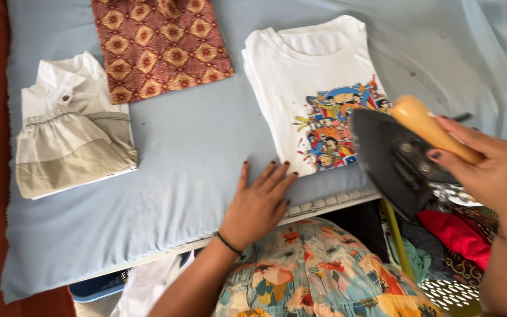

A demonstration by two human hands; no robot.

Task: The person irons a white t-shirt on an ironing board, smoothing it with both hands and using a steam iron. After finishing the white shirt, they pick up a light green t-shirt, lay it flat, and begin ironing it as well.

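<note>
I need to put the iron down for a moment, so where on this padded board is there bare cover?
Bare blue cover lies between the folded cream shirt and the white printed T-shirt, below the patterned maroon cloth, left of the left hand. The right hand holds the iron over the crowded right edge.

Under my left fingers [265, 179] the sheet [189, 158] is pale blue. Just past their tips lies a white T-shirt [300, 64] with a multicoloured cartoon print. My right fingers [465, 141] wrap a yellow-orange handle [423, 120] above a dark grey iron [388, 158].
</note>
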